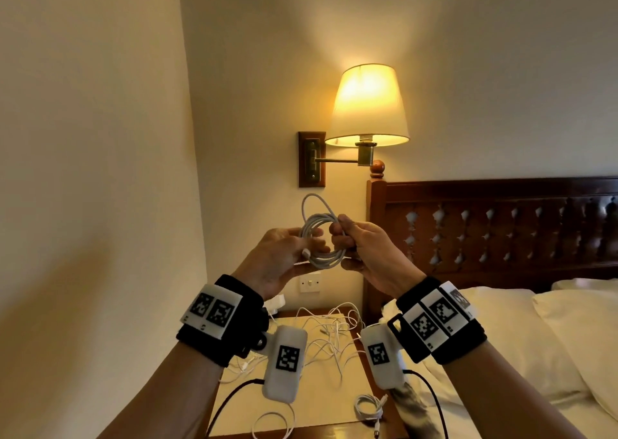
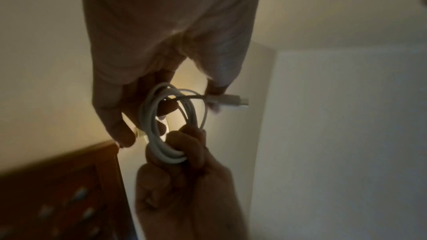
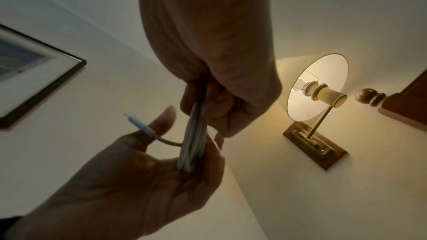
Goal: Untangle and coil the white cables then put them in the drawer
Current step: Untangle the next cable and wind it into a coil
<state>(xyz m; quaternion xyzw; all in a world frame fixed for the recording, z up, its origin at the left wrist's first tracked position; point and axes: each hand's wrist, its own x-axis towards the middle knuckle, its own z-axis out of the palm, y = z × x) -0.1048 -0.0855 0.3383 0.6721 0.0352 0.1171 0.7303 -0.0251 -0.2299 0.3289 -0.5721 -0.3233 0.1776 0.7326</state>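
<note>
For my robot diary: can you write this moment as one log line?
left hand: holds coiled white cable | right hand: grips coil | tangled cables: on nightstand

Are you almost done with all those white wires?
About a third done, at a guess. One small coil already lies on the nightstand. A second coil is in hand: the right hand has a grip on its loops while the left hand holds its end. A tangle still waits on the nightstand, and nothing has gone into a drawer that I can see.
</note>
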